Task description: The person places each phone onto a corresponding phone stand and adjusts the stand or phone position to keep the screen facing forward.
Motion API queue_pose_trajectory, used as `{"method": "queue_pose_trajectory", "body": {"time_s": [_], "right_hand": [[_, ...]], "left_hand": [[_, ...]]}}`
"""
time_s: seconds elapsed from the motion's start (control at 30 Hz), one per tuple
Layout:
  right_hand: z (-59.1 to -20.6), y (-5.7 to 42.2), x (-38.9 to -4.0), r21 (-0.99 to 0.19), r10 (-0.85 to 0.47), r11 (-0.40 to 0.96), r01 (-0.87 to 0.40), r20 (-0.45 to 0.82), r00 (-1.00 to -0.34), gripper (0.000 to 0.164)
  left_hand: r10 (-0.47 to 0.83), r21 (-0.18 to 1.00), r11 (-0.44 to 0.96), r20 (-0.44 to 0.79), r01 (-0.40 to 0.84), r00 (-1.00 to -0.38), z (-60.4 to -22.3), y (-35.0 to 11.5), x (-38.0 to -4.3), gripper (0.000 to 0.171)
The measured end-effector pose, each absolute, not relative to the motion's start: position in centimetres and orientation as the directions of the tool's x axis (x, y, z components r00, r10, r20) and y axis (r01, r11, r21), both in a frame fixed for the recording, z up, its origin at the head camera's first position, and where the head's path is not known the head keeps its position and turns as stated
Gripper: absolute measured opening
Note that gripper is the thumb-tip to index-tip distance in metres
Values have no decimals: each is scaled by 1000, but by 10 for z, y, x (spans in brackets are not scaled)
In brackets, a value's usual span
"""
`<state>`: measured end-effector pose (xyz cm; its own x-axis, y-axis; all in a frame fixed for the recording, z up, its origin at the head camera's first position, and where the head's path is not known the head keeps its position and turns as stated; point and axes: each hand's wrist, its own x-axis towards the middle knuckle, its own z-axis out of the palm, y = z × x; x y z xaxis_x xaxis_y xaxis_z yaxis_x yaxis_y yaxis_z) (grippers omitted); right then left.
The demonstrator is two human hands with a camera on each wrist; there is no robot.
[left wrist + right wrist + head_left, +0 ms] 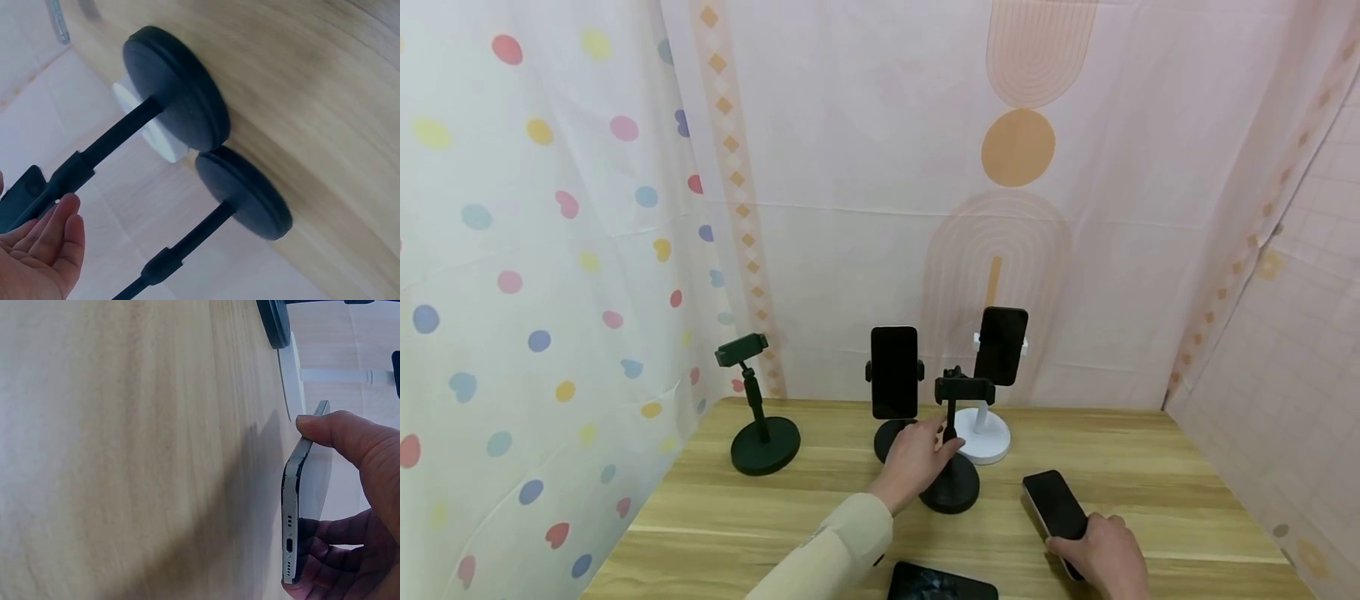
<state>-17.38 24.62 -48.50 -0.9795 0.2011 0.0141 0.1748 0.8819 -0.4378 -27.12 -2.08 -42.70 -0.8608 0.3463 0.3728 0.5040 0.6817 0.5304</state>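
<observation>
My left hand (913, 458) grips the stem of a black phone stand (951, 487), its thumb in front and its fingers at the side. The stand's clamp is bare and its round base is on the wooden table. In the left wrist view, the fingers (72, 234) of this hand are curled at the upper stem, and the thumb is mostly out of frame. My right hand (1105, 554) holds a black-screened smartphone (1056, 504) by its edges. The right wrist view shows the smartphone (290, 519) tilted, with its charging-port end toward the camera and a shadow on the tabletop.
Behind stand another black stand (891, 437) bearing a phone (895, 371) and a white stand (983, 437) bearing a second phone (1002, 346). A dark green stand (766, 446) with a bare clamp is at the left. A dark-screened device (942, 583) lies at the near edge.
</observation>
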Motion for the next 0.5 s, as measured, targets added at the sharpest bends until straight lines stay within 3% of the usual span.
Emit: {"method": "queue_pose_trajectory", "body": {"time_s": [0.23, 0.4, 0.5], "right_hand": [[-484, 247, -176, -433, 207, 883, 184, 8, -978, 73], [-483, 245, -175, -427, 217, 884, 189, 17, -976, 74], [-482, 244, -175, -429, 217, 883, 190, 15, -976, 73]], "left_hand": [[286, 581, 612, 470, 536, -835, -414, -24, -264, 61], [255, 525, 545, 639, 654, -726, -406, -27, -263, 84], [249, 464, 518, 721, 719, -646, -397, -29, -262, 86]]}}
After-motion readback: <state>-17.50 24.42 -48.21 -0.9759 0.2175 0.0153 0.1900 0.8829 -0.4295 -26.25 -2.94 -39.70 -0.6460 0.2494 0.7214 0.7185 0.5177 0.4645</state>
